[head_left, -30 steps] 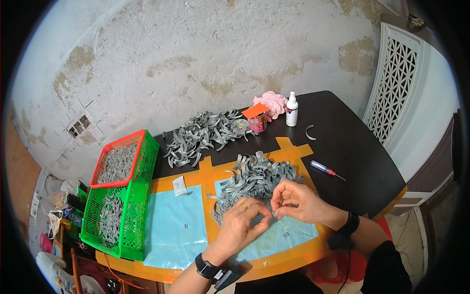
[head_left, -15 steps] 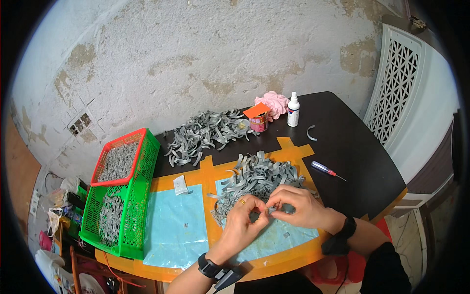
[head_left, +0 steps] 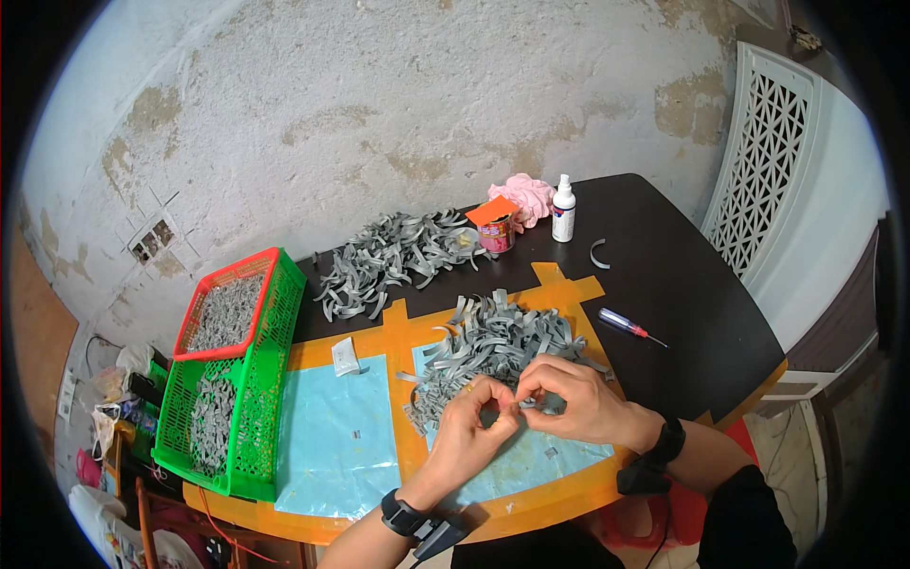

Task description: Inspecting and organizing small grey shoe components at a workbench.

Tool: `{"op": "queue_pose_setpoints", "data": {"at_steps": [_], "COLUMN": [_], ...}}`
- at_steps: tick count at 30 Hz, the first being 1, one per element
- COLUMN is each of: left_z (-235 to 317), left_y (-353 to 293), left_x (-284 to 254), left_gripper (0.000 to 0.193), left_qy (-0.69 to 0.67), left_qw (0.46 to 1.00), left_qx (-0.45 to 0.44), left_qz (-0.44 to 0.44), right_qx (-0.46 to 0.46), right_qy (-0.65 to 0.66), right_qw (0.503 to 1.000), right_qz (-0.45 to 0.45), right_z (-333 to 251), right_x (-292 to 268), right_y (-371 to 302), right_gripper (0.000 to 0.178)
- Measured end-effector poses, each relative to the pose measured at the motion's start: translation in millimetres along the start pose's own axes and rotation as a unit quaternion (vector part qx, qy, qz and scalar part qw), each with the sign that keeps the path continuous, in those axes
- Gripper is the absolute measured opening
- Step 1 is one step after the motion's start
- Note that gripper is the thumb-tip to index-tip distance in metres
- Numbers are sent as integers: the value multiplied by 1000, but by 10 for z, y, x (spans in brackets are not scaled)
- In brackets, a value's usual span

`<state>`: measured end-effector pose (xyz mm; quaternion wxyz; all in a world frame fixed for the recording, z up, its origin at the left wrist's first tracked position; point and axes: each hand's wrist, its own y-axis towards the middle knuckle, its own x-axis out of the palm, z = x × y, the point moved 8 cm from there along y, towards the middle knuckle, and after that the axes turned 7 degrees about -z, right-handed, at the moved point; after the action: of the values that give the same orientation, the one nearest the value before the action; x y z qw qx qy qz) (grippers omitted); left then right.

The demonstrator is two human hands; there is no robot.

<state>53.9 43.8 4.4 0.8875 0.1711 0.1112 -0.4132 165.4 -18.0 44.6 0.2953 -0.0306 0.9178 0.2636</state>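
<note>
My left hand (head_left: 471, 424) and my right hand (head_left: 580, 406) meet fingertip to fingertip over the near edge of a heap of grey curved strips (head_left: 502, 341). Pinched between them is a small grey piece (head_left: 527, 403), mostly covered by the fingers, so its exact shape is hard to tell. Both hands have thumb and forefinger closed on it. Beneath lies a light blue plastic sheet (head_left: 493, 471) edged with orange tape. Tiny grey bits are scattered among the strips and on the sheet.
Left stands a green basket (head_left: 259, 417) with a red basket (head_left: 278, 284) on it, both holding small grey pieces. Behind are more grey strips (head_left: 389, 256), an open can (head_left: 496, 232), pink cloth (head_left: 521, 199) and a white spray bottle (head_left: 563, 213). A screwdriver (head_left: 626, 324) lies right.
The hands stay together with the small grey piece; the right fingers have shifted slightly. The whole view has moved a little, with the table things sitting slightly further left and up.
</note>
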Motion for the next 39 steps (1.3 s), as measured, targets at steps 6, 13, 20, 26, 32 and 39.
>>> {"op": "queue_pose_setpoints", "data": {"at_steps": [6,13,20,26,32,39], "left_z": [4,-106,-1,-105,-90,-85], "left_y": [18,2,14,22,27,9], "left_x": [-4,2,-37,-12,-78,-23], "left_gripper": [9,4,18,25,23,9], "left_qy": [-5,-81,-274,-282,-216,-196], "left_qw": [1000,996,961,959,976,979], "left_qx": [6,-25,-22,-15,-31,-50], "left_qz": [-12,-26,35,4,18,10], "right_qx": [-8,-15,10,18,144,167], "right_qy": [9,7,26,78,334,347], "right_qw": [1000,999,999,997,931,922], "right_qz": [17,38,42,-2,-40,-42], "right_z": [-19,-3,-4,43,359,433], "right_x": [-18,-82,-113,-28,156,180], "right_y": [17,-2,-13,3,-50,-88], "right_gripper": [21,23,19,20,17,13]}}
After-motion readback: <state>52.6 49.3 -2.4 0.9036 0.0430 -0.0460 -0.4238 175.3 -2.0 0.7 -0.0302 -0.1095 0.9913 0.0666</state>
